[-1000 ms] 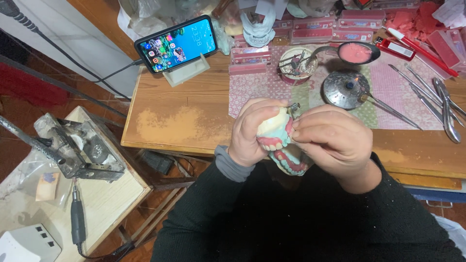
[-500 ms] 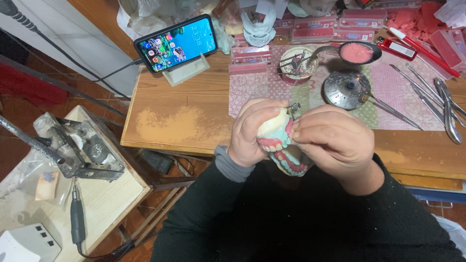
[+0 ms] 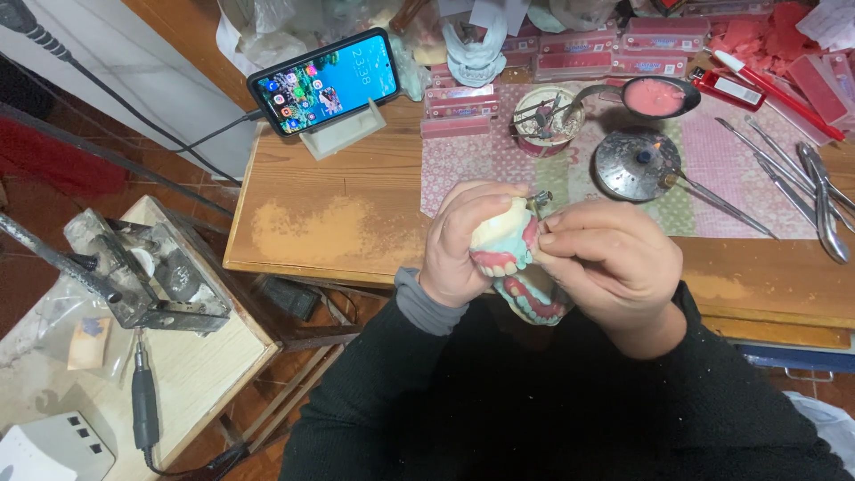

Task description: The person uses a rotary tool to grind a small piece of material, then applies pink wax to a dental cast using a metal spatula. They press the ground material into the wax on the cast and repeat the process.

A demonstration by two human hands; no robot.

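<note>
Nearest the camera, both hands meet just over the near edge of the wooden desk (image 3: 356, 227), above the person's dark lap, with open floor room to the left between the desk and a pale side table (image 3: 205, 374). The left hand (image 3: 465, 249) wraps around the upper part of a set of false teeth on a plaster model (image 3: 509, 258), fingers curled over its top. The right hand (image 3: 606, 263) grips it from the other side, its fingertips pressed against the model's edge; both hands are clenched on it, and the pink lower gums show beneath them. Compared with a second ago, hands and model sit in the same spot, with no visible shift.

Just beyond the hands lies a patterned cloth (image 3: 472, 156) bearing a round metal lid (image 3: 637, 165) and a small tin (image 3: 545, 125). To the far right lie metal tools (image 3: 802, 174). Farther back a phone (image 3: 325, 82) leans on a stand, and boxes crowd the desk's back edge.
</note>
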